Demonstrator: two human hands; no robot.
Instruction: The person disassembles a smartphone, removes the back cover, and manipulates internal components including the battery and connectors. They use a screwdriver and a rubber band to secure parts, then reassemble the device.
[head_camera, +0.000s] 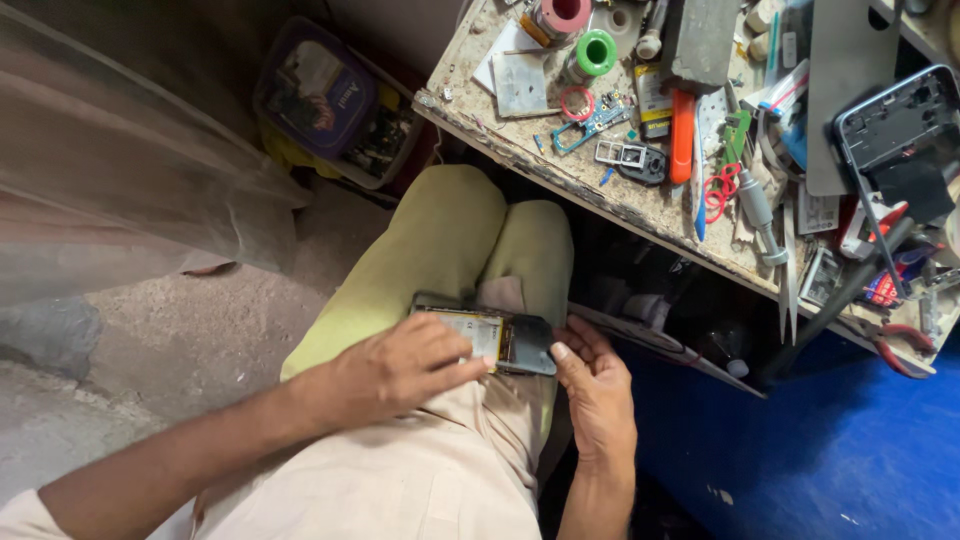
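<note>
The workbench (640, 205) fills the upper right, its chipped edge running diagonally, its top crowded with tools and parts. Below it the person's 2 knees (470, 250) in yellow-green trousers sit side by side, pushed up against the bench edge.

The left forearm comes in from the lower left, bare and nearly straight. The left hand (395, 370) lies palm down with fingers bent, pressing on the near part of an opened phone (490, 335). The right forearm rises from the bottom edge, and the right hand (595, 385) stands on its side with the palm turned left, its thumb and fingertips closed on the phone's right end. Both hands are thus clamped on the same phone, close together but not touching each other.

The phone rests on the right thigh, just below the knee, back cover off and inner side up. Its long axis runs almost level across the picture, tilted slightly down to the right: the pale yellow battery lies toward the left hand, the dark end toward the right hand.

On the bench, smaller things: an orange-handled tool (682, 135), a green spool (596, 52), red scissors (718, 190).
</note>
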